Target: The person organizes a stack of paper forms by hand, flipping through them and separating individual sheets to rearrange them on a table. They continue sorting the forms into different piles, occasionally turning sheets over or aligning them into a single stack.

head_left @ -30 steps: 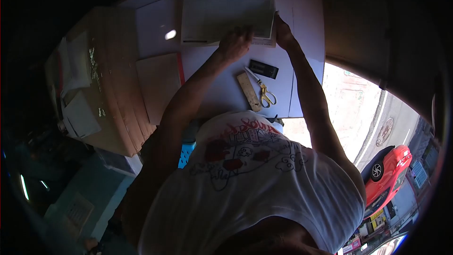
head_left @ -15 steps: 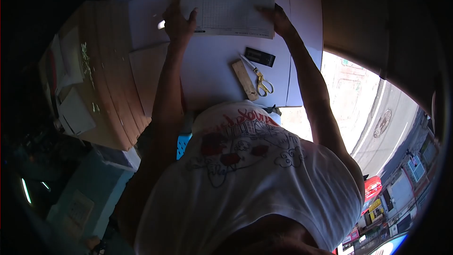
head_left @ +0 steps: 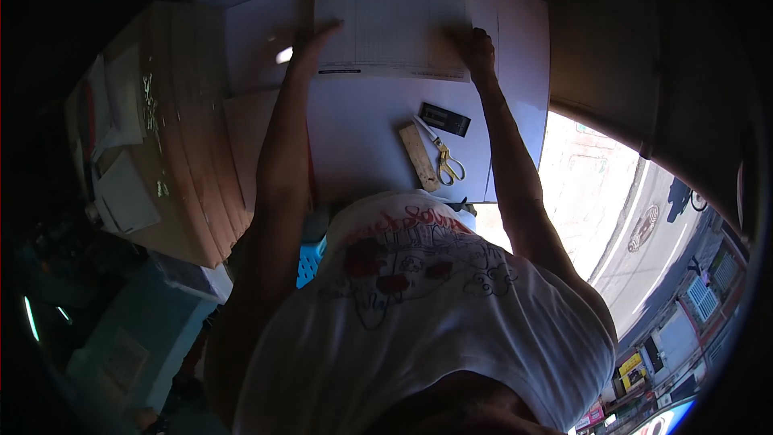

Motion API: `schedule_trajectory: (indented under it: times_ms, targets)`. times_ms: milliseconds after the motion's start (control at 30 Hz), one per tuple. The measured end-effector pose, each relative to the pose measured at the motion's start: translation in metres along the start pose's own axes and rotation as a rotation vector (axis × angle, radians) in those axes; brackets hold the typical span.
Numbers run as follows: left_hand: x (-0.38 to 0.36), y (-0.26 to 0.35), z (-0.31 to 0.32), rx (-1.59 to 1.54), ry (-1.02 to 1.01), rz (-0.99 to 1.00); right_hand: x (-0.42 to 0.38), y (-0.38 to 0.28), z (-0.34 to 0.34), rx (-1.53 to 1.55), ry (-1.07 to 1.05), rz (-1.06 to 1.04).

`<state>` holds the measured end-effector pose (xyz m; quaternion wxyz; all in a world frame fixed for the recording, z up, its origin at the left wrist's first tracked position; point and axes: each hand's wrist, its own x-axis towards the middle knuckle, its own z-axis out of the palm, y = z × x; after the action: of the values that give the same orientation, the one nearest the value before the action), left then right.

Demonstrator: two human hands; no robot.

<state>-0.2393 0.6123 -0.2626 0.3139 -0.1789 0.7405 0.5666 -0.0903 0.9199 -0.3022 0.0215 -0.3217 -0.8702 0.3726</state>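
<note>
A large printed sheet with a grid (head_left: 394, 28) lies flat at the far side of a white table (head_left: 362, 137). My left hand (head_left: 310, 44) rests flat on the sheet's left edge, fingers spread. At the right edge my right hand (head_left: 477, 47) presses down on the sheet. Closer to me on the table lie a wooden ruler (head_left: 420, 156), gold-handled scissors (head_left: 441, 153) and a small black box (head_left: 445, 119).
A wooden board (head_left: 189, 129) with paper scraps stands left of the table, with white cards (head_left: 121, 193) beyond it. A blue crate (head_left: 307, 262) sits under the table edge. To the right, a drop opens onto a sunlit street (head_left: 636, 225).
The sheet, lifted and folded a second ago, now lies spread flat. My left hand moved from the sheet's middle to its left edge; the right hand stays at the right edge.
</note>
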Motion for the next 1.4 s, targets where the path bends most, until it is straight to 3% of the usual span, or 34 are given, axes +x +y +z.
schedule_trajectory:
  times_ms: [100,200,300,400,500,600,733,833,900,967,1100,1200,1300,1400]
  targets:
    - [0.028,-0.012,-0.010,-0.063,-0.076,-0.158,0.025,0.040,0.010,0.236,-0.170,-0.147]
    - [0.014,0.001,-0.011,-0.172,-0.229,0.007,0.022,0.017,-0.021,0.911,-0.402,-0.242]
    - [0.026,-0.003,-0.010,-0.136,-0.223,-0.087,0.025,0.020,-0.027,0.832,-0.421,-0.050]
    - [0.024,-0.002,-0.009,-0.083,-0.213,-0.170,0.033,0.032,-0.025,0.785,-0.456,-0.159]
    - [0.019,-0.005,-0.007,-0.034,-0.241,-0.025,0.029,0.017,-0.017,0.916,-0.446,-0.001]
    - [0.024,-0.010,-0.010,-0.146,-0.348,-0.131,0.027,0.016,-0.014,0.612,-0.288,-0.036]
    - [0.002,0.009,-0.011,-0.035,-0.357,-0.097,0.030,0.026,-0.006,0.643,-0.326,-0.105]
    - [-0.003,0.017,-0.012,-0.003,-0.360,-0.054,0.023,0.009,-0.019,0.475,-0.203,-0.414]
    - [0.006,0.012,-0.011,0.026,-0.312,-0.063,0.032,0.022,-0.014,0.350,-0.127,-0.852]
    - [0.005,0.013,-0.007,-0.013,-0.278,-0.067,0.037,0.033,-0.009,0.387,-0.243,-0.634]
    - [0.012,0.010,-0.001,0.078,-0.219,-0.069,0.031,0.021,-0.004,0.421,-0.253,-0.167]
    - [-0.008,0.027,0.005,0.184,-0.152,-0.106,0.024,0.001,-0.003,0.378,-0.185,-0.018]
    - [0.022,-0.008,-0.004,0.051,-0.257,-0.006,0.018,-0.023,-0.012,0.231,-0.157,0.050]
    - [0.018,-0.005,-0.004,-0.032,-0.309,0.019,0.019,-0.023,-0.024,0.488,-0.334,-0.030]
